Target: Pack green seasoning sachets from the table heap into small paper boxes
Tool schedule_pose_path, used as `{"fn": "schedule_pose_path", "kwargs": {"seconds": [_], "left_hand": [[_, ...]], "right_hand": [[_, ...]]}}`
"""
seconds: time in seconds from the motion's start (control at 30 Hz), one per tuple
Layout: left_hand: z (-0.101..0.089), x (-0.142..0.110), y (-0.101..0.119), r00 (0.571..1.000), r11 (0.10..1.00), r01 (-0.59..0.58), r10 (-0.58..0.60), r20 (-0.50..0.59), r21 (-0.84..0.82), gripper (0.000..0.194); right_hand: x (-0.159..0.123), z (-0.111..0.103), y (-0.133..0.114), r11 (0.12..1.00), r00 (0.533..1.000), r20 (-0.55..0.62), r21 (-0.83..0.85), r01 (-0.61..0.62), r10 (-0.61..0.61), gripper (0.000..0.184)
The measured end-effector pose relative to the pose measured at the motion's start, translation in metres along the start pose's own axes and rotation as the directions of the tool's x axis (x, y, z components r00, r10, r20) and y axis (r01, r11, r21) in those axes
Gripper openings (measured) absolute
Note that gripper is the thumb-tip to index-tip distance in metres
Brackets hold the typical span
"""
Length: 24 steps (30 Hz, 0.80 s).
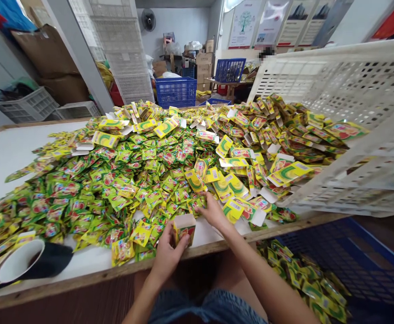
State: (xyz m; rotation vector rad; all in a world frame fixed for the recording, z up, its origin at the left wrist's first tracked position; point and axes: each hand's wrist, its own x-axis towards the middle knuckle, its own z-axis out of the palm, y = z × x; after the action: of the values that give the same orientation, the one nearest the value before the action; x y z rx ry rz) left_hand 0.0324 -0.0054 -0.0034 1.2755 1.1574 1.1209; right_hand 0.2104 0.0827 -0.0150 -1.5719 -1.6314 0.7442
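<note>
My left hand (170, 249) holds a small open cardboard box (185, 229) upright at the table's front edge, its pale flap raised at the top. Just beyond it, my right hand (214, 212) has its fingertips closed on a small green packet (193, 205) at the edge of the pile. A broad heap of green and yellow packets (122, 184) spreads over the table in front of both hands. Flat yellow boxes (233, 185), some with open white flaps, lie to the right of my right hand. The inside of the held box is hidden.
A white perforated crate (338, 180) lies tipped on the right, with boxes spilling out. A dark mug (53, 258) lies on its side at the front left. Below the table's wooden edge (237, 243), a blue crate (348, 256) holds more packets. Blue baskets (175, 91) stand behind.
</note>
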Motion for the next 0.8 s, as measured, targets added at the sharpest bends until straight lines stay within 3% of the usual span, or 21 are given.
{"fn": "schedule_pose_path", "kwargs": {"seconds": [0.23, 0.37, 0.43, 0.57, 0.67, 0.8], "left_hand": [[0.002, 0.005, 0.004, 0.998, 0.996, 0.025, -0.030, -0.051, -0.086, 0.056], [0.005, 0.011, 0.000, 0.997, 0.993, 0.063, -0.067, -0.033, -0.098, 0.044], [0.006, 0.015, -0.001, 0.995, 0.992, 0.097, -0.098, -0.005, -0.079, 0.036], [0.008, 0.019, 0.001, 0.994, 0.993, 0.096, -0.092, 0.062, -0.072, 0.033], [0.008, 0.020, 0.004, 0.997, 0.998, 0.036, -0.032, 0.072, -0.054, 0.030], [0.006, 0.020, 0.006, 0.997, 1.000, 0.008, -0.006, 0.075, -0.015, 0.024]], "right_hand": [[-0.014, -0.004, -0.007, 0.997, 0.995, -0.084, 0.045, 0.060, -0.056, 0.018], [-0.027, -0.022, -0.037, 0.957, 0.983, -0.097, 0.230, 0.176, -0.157, 0.018], [-0.030, -0.031, -0.057, 0.933, 0.967, -0.017, 0.259, 0.249, -0.254, 0.019], [-0.028, -0.036, -0.084, 0.881, 0.862, 0.190, 0.038, 0.471, -0.469, 0.026], [-0.023, -0.032, -0.092, 0.752, 0.767, 0.301, -0.192, 0.631, -0.567, 0.029], [-0.022, -0.026, -0.099, 0.584, 0.630, 0.461, -0.261, 0.769, -0.625, 0.029]]}}
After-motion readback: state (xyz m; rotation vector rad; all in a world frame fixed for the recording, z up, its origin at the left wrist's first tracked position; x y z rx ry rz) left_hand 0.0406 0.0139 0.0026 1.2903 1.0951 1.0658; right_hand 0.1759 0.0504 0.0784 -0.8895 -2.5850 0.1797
